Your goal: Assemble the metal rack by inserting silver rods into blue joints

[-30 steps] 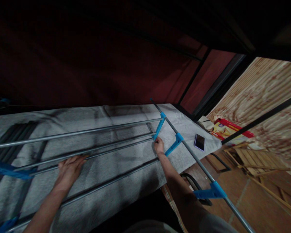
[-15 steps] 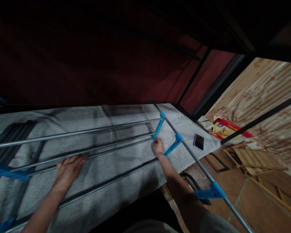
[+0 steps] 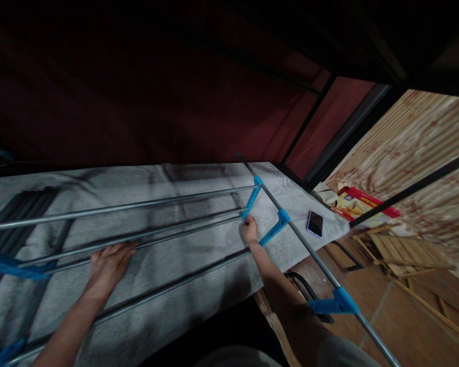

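A partly assembled rack of grey metal tubes and blue plastic brackets lies across the grey cloth. My left hand (image 3: 112, 262) is closed over the front one of two close-set middle tubes (image 3: 191, 229), its fingertips partly hidden. At the right end of that tube, my right hand (image 3: 250, 230) pinches it where it meets a blue bracket (image 3: 251, 200); the exact fingertip contact is hidden. This bracket sits on a slanting cross tube (image 3: 309, 250), along with a second bracket (image 3: 274, 228) and a third (image 3: 335, 303) nearer me. Another blue bracket (image 3: 15, 265) joins the tubes at the left.
Several loose dark tubes (image 3: 26, 214) rest on the cloth-covered surface (image 3: 210, 285) at left. A phone (image 3: 314, 224) lies near its right edge. Beyond are a red and yellow box (image 3: 361, 204), a folded wooden chair (image 3: 409, 250) and a patterned curtain (image 3: 413, 148).
Both hands keep their places on the tube and at the bracket joint. The view has shifted very slightly; the rack is otherwise as it was.
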`<state>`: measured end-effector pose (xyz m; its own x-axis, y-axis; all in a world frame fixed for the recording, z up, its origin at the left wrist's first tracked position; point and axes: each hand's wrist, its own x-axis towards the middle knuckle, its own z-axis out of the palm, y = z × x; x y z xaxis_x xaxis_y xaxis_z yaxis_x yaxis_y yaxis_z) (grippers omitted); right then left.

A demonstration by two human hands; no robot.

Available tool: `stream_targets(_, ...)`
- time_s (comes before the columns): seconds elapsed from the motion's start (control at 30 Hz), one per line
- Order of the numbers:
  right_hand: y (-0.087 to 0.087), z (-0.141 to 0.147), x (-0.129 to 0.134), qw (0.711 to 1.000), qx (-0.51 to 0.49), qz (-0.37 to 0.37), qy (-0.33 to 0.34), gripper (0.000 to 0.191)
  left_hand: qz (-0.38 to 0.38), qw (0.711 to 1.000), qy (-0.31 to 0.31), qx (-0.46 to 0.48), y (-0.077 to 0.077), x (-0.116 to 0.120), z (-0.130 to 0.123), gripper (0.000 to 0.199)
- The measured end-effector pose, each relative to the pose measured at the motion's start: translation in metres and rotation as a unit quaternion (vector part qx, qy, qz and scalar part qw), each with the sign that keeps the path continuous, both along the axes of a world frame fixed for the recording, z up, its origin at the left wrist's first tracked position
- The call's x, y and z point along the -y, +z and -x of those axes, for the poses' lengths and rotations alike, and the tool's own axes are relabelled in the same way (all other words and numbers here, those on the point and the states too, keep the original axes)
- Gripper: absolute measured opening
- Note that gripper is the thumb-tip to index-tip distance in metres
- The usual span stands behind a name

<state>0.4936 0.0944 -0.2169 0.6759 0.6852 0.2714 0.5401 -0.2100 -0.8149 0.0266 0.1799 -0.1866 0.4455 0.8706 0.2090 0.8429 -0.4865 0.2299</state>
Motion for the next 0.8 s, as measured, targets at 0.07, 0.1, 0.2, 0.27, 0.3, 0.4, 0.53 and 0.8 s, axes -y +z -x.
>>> stream_targets(0.07, 0.001, 0.001, 0.0, 1.0, -0.001, 0.003, -0.001, 0.02, -0.002, 1.0, -0.001, 0.002, -0.003, -0.001, 0.001, 0.044)
stream_targets(0.1, 0.002, 0.001, 0.0, 1.0, -0.001, 0.002, 0.0, 0.019, -0.002, 1.0, -0.001, 0.002, -0.005, -0.002, 0.002, 0.044)
stream_targets(0.2, 0.004, 0.003, 0.0, 1.0, 0.002, -0.003, 0.002, 0.018, 0.008, 1.0, -0.001, 0.001, -0.007, -0.003, 0.003, 0.043)
stream_targets(0.27, 0.005, 0.004, 0.001, 1.0, 0.004, -0.007, 0.001, 0.017, 0.014, 1.0, -0.002, 0.002, -0.007, -0.004, 0.004, 0.044)
stream_targets(0.3, 0.006, 0.005, 0.001, 1.0, 0.006, -0.008, 0.0, 0.017, 0.015, 1.0, -0.002, 0.005, -0.006, -0.004, 0.004, 0.045)
stream_targets(0.4, 0.006, 0.006, 0.002, 1.0, 0.009, -0.009, -0.002, 0.017, 0.01, 1.0, -0.002, 0.016, -0.005, -0.003, 0.004, 0.044)
stream_targets(0.53, 0.007, 0.006, 0.002, 1.0, 0.018, 0.001, -0.006, 0.018, 0.018, 1.0, 0.002, 0.017, -0.008, -0.005, 0.004, 0.041)
stream_targets(0.8, 0.023, 0.016, 0.007, 0.999, 0.039, 0.011, -0.006, 0.018, 0.025, 0.999, 0.012, 0.044, 0.004, 0.007, -0.006, 0.041)
